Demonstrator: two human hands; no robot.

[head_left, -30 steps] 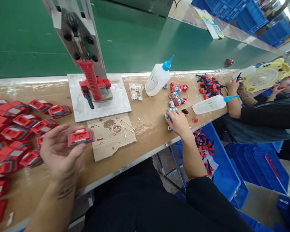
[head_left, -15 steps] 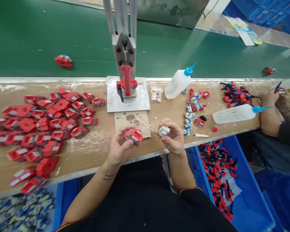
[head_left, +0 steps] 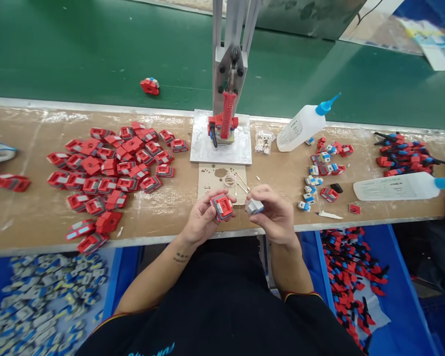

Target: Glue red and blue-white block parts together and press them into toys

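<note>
My left hand grips a red plastic toy part with grey edging, its square recess turned up toward me. Close beside it, my right hand pinches a small white-and-grey plastic piece between thumb and fingers. The two parts are apart, held just above the front edge of the bench. Beneath them lies a stained cardboard sheet with a tape ring and cotton swabs on it.
Behind stands a hand press on a metal plate. Many red parts lie left. Two bottles with blue nozzles, one upright, one lying, are right, near small white-blue pieces. Blue bins sit below the bench.
The view has swung left, so everything sits further right. The red part in my left hand has turned its recess up toward me. Both hands keep their parts; the co-worker's hands have left view.
</note>
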